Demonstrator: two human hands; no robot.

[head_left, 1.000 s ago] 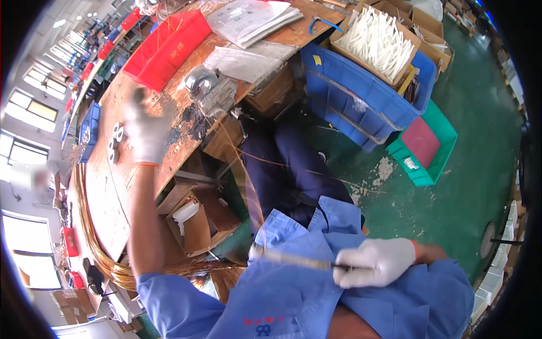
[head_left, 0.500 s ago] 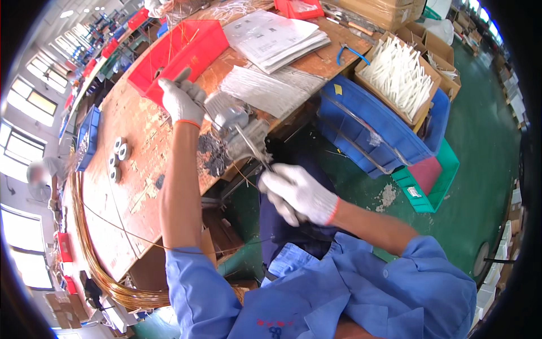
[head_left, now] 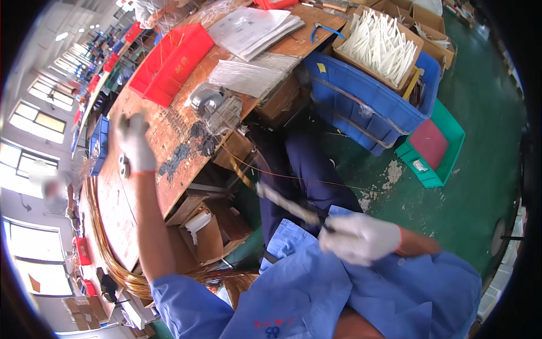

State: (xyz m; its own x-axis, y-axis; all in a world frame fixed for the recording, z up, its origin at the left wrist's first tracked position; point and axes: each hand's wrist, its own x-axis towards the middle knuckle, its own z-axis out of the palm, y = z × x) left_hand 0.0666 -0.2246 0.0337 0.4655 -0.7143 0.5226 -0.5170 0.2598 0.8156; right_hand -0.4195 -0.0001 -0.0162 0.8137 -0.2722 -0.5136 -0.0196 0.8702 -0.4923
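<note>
My left hand (head_left: 135,144), in a white knit glove, is over the left part of the wooden workbench (head_left: 164,133), beside small white rolls (head_left: 123,166) that it partly covers. Its fingers are blurred but look spread, with nothing visible in them. My gloved right hand (head_left: 358,237), close to my body, is closed round the dark handle of a slim, pale tool (head_left: 288,204). The tool is smeared by motion, so its exact kind does not show. A rounded metal fixture (head_left: 210,103) is mounted at the bench edge, with a thin copper-coloured wire (head_left: 282,174) running from near it across my lap.
A red bin (head_left: 175,65), papers (head_left: 254,31) and blue-handled pliers (head_left: 326,31) lie farther back. At right, a carton of white strips (head_left: 381,45) rests on a blue crate (head_left: 361,110), near a green bin (head_left: 437,144). Coiled wire (head_left: 104,248) skirts the bench's left side.
My left hand has moved left and down, away from the red bin and fixture toward the white rolls. My right hand has drawn the tool back from the fixture, toward my body.
</note>
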